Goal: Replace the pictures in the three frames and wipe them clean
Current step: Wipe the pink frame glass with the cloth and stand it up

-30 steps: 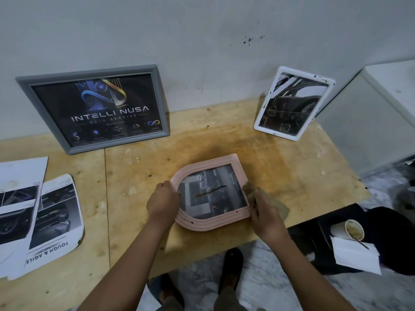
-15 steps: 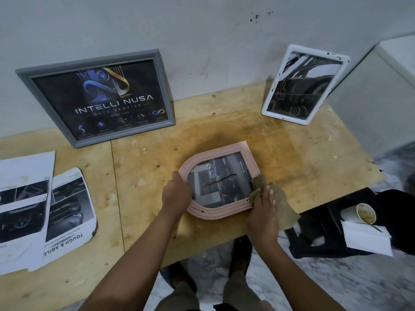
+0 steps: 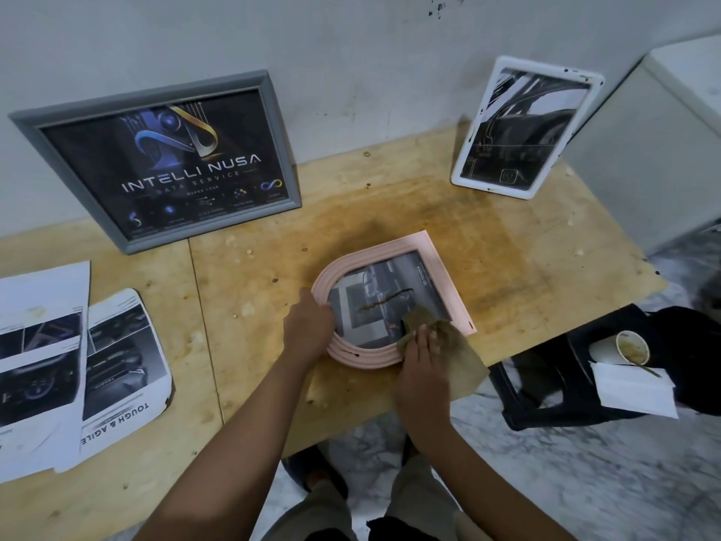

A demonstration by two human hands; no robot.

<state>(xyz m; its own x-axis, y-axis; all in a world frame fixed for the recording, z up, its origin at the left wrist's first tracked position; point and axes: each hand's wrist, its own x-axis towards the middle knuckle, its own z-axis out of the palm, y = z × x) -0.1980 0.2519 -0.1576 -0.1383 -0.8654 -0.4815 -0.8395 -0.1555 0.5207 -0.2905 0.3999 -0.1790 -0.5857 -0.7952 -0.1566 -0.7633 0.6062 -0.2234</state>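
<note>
A pink arch-shaped frame (image 3: pixel 444 263) lies flat near the front edge of the wooden table (image 3: pixel 526 244). Its glass shows a grey car picture with a brown smear (image 3: pixel 384 302) across the middle. My left hand (image 3: pixel 308 331) holds the frame's curved left end. My right hand (image 3: pixel 421 363) presses a brown cloth (image 3: pixel 456 353) with straight fingers onto the frame's lower right corner. A grey frame (image 3: pixel 164 162) with a dark "INTELLI NUSA" poster leans on the wall at back left. A white frame (image 3: pixel 526 126) with a dark picture leans at back right.
Loose printed car pictures (image 3: pixel 117 365) lie at the table's left. A black stool (image 3: pixel 565 380) to the right carries a used paper cup (image 3: pixel 628 347) and a white napkin (image 3: pixel 632 390). A white cabinet (image 3: pixel 663 142) stands at far right. The table's front edge is close to the pink frame.
My right hand has slid the cloth from beside the frame's right edge onto the glass at the lower right corner. My left hand stays on the curved end.
</note>
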